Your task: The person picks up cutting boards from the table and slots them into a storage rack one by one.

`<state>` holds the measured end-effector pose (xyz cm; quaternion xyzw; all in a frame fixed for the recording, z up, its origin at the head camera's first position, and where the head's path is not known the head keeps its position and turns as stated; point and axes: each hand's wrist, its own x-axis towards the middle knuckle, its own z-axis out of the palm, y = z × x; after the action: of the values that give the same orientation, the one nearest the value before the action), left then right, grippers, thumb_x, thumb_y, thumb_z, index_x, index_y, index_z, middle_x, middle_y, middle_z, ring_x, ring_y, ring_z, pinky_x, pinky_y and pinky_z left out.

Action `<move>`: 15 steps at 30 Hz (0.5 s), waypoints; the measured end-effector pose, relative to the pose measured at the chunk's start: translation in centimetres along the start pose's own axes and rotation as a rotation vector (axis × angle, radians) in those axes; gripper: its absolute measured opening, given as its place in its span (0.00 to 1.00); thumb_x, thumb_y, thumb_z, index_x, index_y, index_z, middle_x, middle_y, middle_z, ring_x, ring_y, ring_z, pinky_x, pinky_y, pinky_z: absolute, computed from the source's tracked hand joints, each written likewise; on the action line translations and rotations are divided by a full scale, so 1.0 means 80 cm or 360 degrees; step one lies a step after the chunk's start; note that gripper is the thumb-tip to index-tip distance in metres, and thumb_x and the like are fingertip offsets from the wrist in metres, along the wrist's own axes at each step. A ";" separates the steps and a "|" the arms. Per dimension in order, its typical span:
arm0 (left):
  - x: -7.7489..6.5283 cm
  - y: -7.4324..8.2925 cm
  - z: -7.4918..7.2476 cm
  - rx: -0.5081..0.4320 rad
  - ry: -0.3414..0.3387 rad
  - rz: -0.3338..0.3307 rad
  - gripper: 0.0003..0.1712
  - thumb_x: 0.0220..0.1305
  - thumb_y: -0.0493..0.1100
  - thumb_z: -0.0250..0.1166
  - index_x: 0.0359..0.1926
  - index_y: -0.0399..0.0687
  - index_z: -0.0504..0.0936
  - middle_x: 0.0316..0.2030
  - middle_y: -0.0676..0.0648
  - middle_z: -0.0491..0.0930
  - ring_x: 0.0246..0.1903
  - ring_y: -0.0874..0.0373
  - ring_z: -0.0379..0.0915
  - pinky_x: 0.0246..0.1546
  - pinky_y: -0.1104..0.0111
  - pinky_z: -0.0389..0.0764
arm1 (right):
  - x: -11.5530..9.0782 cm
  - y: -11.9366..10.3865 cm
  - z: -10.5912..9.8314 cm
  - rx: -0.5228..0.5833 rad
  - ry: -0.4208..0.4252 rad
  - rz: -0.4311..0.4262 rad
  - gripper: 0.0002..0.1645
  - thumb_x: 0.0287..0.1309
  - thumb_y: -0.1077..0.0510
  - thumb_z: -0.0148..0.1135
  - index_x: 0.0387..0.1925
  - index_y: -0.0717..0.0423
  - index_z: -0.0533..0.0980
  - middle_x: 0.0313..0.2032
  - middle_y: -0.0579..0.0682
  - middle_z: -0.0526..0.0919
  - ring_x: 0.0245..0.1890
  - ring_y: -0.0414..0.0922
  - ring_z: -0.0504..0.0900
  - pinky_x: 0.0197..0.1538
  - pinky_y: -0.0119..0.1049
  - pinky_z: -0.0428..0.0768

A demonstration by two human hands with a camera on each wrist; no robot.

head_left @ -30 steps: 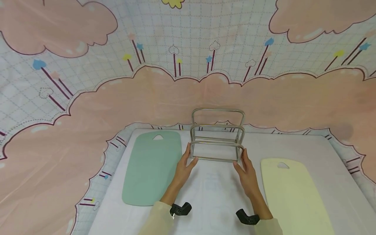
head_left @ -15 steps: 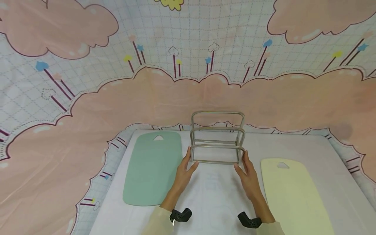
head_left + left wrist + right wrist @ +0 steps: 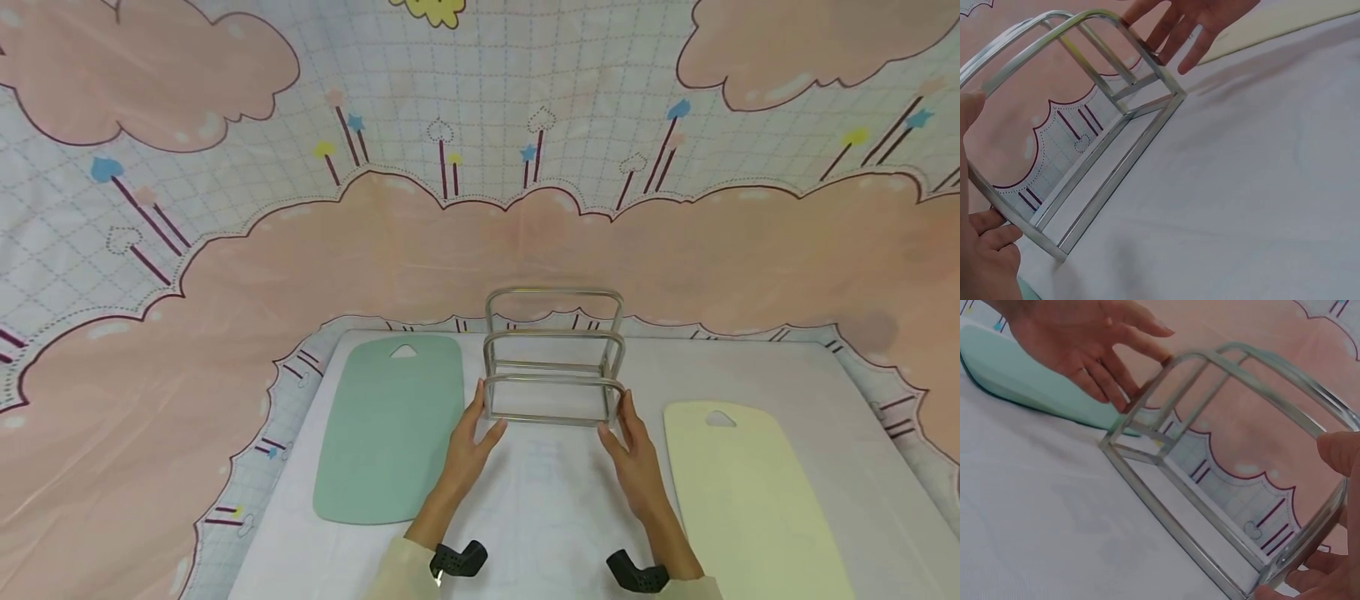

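Note:
A silver wire rack (image 3: 553, 379) with three rounded hoops stands upright on the white tabletop (image 3: 540, 508), toward its back. At its left side is my left hand (image 3: 465, 454), its fingers extended along the frame and the thumb near the front corner. My right hand (image 3: 633, 458) lies against the opposite side in the same way. In the right wrist view, the left hand (image 3: 1094, 353) has spread, fairly straight fingers touching the side upright. The left wrist view shows spread fingers of the right hand (image 3: 1191, 28) at the other upright. Parts of both hands are hidden in their own wrist views.
A green cutting board (image 3: 390, 433) lies flat left of the rack, close to the left forearm. To the right lies a pale yellow cutting board (image 3: 750, 492), partly beyond the lower frame edge. A patterned pink cloth (image 3: 420, 258) rises behind the table.
The rack has moved a little toward me, with both hands moving along at its sides. The two boards stay where they were.

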<state>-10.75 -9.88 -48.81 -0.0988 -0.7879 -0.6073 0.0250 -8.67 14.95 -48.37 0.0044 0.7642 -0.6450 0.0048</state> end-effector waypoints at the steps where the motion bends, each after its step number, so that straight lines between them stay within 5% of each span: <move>1: -0.001 -0.001 0.000 -0.0004 -0.0004 -0.0007 0.41 0.68 0.39 0.59 0.74 0.41 0.46 0.72 0.39 0.47 0.69 0.42 0.48 0.66 0.48 0.51 | -0.001 0.000 0.000 -0.0009 0.0006 0.0005 0.46 0.69 0.56 0.53 0.75 0.55 0.37 0.74 0.59 0.40 0.72 0.56 0.43 0.66 0.59 0.51; 15: -0.018 0.003 0.002 -0.0028 0.0006 -0.0023 0.41 0.68 0.36 0.58 0.74 0.39 0.47 0.72 0.36 0.47 0.69 0.39 0.46 0.66 0.45 0.50 | 0.001 0.044 -0.002 -0.0014 0.0051 -0.0078 0.44 0.69 0.58 0.54 0.75 0.51 0.40 0.74 0.55 0.44 0.72 0.53 0.47 0.66 0.50 0.53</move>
<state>-9.30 -9.85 -48.83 -0.0922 -0.7832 -0.6145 0.0212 -8.70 15.71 -51.80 -0.0041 0.7669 -0.6414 -0.0231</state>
